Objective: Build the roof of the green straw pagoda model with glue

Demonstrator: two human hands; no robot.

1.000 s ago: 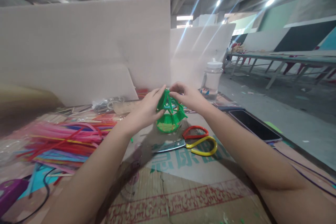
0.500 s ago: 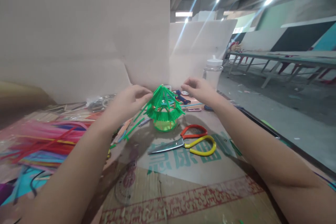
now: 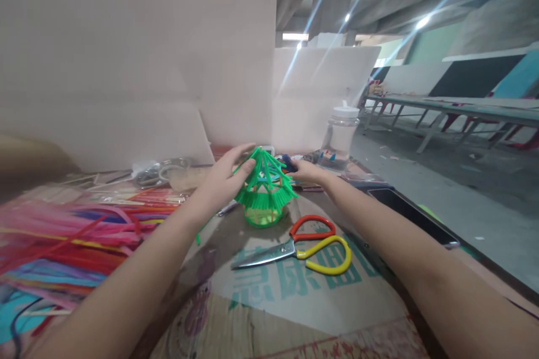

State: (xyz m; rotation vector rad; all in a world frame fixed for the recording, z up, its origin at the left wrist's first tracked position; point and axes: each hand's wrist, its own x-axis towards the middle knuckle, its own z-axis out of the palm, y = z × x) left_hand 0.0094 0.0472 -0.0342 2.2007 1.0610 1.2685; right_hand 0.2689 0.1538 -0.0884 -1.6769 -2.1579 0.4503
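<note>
A small green model (image 3: 266,199), like a two-tiered pavilion made of pipe cleaners, stands upright on the board. My left hand (image 3: 233,175) is at its left side, thumb against the pointed roof and fingers around the back, partly hidden. Behind and to the right of the model, my right hand (image 3: 306,171) has its fingers closed at a dark blue tool (image 3: 288,162), whose kind I cannot make out. Scissors (image 3: 290,248) with one red and one yellow handle lie in front of the model, blades pointing left.
Many coloured pipe cleaners (image 3: 80,235) are heaped on the left. A clear bottle (image 3: 340,137) with a white lid stands at the back right. By my right forearm lies a dark phone (image 3: 410,216). White panels (image 3: 138,73) rise behind the table.
My left hand has come closer around the model's roof. My right hand has moved down and left to the dark blue tool. The whole view has shifted slightly.
</note>
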